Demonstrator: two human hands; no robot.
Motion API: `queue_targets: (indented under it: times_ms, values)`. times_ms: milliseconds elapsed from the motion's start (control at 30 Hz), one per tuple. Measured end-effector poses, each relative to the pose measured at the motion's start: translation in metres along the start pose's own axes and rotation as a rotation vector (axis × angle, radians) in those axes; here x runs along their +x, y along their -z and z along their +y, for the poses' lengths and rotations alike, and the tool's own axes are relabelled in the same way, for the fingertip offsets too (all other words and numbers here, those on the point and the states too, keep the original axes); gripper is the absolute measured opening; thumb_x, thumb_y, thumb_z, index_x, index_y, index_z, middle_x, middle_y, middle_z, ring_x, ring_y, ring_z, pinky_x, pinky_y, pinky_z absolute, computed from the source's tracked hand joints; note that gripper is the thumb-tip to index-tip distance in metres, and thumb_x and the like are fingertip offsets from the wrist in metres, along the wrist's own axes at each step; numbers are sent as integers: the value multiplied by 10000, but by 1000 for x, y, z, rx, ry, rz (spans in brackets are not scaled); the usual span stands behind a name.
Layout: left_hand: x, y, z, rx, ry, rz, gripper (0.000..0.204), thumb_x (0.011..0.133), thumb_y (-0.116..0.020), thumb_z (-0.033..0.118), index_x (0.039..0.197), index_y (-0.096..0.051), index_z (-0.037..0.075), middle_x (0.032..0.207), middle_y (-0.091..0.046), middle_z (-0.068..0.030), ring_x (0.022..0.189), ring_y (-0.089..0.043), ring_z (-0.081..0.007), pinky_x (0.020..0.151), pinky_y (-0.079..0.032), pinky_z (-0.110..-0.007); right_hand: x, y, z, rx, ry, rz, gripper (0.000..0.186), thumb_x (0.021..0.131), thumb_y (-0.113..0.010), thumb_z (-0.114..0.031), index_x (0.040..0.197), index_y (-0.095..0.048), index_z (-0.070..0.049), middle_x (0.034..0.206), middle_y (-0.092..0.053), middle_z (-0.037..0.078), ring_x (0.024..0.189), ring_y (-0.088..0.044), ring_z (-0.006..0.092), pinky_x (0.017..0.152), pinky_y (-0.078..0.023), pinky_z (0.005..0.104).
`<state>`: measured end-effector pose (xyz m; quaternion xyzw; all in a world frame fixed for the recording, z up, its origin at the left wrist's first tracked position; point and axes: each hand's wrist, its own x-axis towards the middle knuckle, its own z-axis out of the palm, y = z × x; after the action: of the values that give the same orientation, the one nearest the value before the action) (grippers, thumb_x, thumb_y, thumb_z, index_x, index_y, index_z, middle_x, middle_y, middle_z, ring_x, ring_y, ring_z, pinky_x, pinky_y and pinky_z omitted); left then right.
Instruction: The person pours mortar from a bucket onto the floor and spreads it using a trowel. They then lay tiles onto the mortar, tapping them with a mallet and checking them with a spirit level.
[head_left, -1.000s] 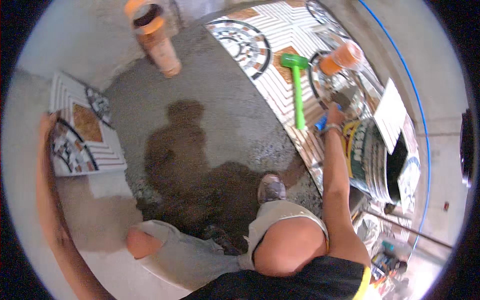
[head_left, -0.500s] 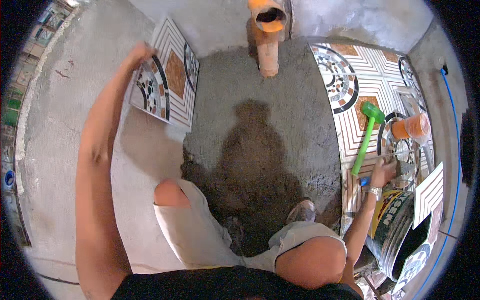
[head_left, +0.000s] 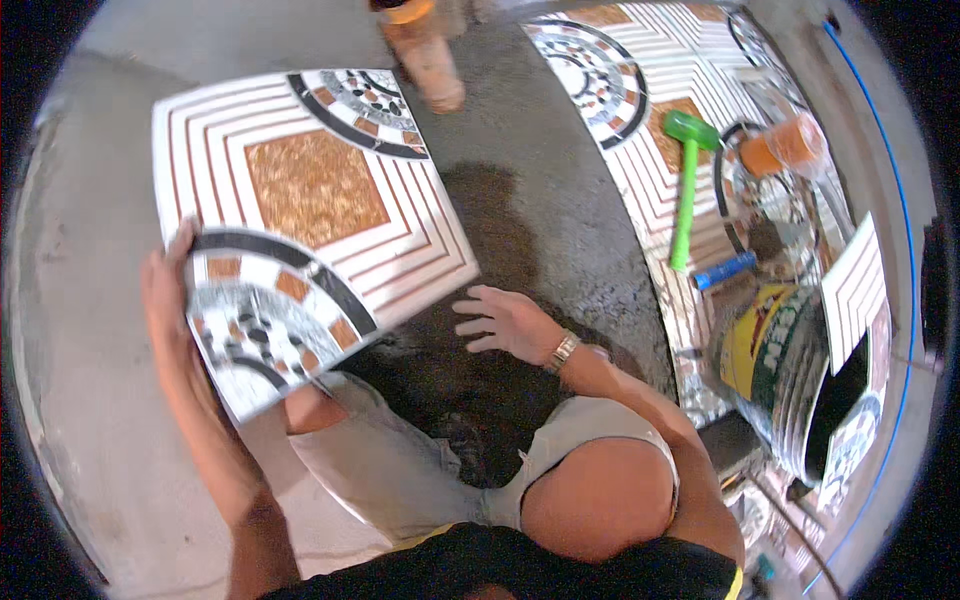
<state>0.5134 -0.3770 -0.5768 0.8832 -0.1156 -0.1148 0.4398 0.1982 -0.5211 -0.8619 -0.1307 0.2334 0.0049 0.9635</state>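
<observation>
A square patterned tile (head_left: pixel 315 190) with a brown centre, white and brown stripes and dark-banded arcs is raised in front of me, tilted. My left hand (head_left: pixel 168 290) grips its left edge, fingers over the front face. My right hand (head_left: pixel 515 325), a metal watch on its wrist, is just off the tile's lower right corner. Its fingers are spread and it holds nothing. Wet grey mortar (head_left: pixel 590 235) covers the floor beyond and beneath the tile.
Laid tiles (head_left: pixel 680 330) at the right carry a green mallet (head_left: pixel 685 190), a blue-handled tool (head_left: pixel 725 270) and an orange pipe piece (head_left: pixel 785 145). Nearer stands a tipped bucket (head_left: pixel 785 365) with tile pieces (head_left: pixel 855 290). An orange pipe (head_left: pixel 425 65) rises from the floor.
The tile has come away from the left wall towards me, held in my left hand. My right hand has left the laid tiles by the blue-handled tool and moved left to the tile.
</observation>
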Motion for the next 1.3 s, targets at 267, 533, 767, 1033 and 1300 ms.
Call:
queue_targets:
  times_ms: [267, 533, 767, 1033, 1300]
  values:
    - [-56, -97, -75, -278, 67, -127, 357, 900, -659, 259, 1037, -632, -70, 921, -665, -122, 739, -636, -156, 656, -509, -284, -57, 47, 11, 63, 389, 462, 172, 918, -619, -188, 1011, -575, -50, 895, -637, 40, 749, -615, 149, 621, -519, 301]
    - [5, -239, -158, -529, 212, -438, 334, 908, -643, 281, 1001, -624, -39, 888, -662, -106, 705, -641, -170, 623, -523, -306, -70, 95, -72, -258, 761, 699, 155, 903, -649, -126, 965, -551, -23, 823, -643, 59, 664, -603, 130, 554, -493, 273]
    - [15, -283, -202, -585, 204, -464, 410, 919, -624, 299, 1108, -584, -63, 965, -655, -129, 752, -656, -199, 664, -529, -317, -67, 116, -92, -406, 725, 765, 154, 900, -643, -116, 968, -573, 3, 799, -655, 71, 626, -618, 142, 500, -479, 253]
    - [22, -289, -226, -623, 334, -477, 414, 911, -632, 301, 1115, -579, -56, 970, -653, -132, 793, -657, -195, 677, -535, -325, -55, 116, -96, -394, 710, 774, 154, 878, -659, -79, 954, -544, -11, 755, -647, 68, 618, -614, 137, 487, -475, 257]
    - [14, -288, -220, -682, 264, -465, 369, 880, -663, 267, 1044, -605, -58, 931, -650, -125, 769, -650, -199, 677, -535, -321, -52, 125, -92, -479, 694, 870, 186, 871, -674, -90, 1013, -591, -3, 797, -675, 63, 599, -614, 134, 511, -473, 263]
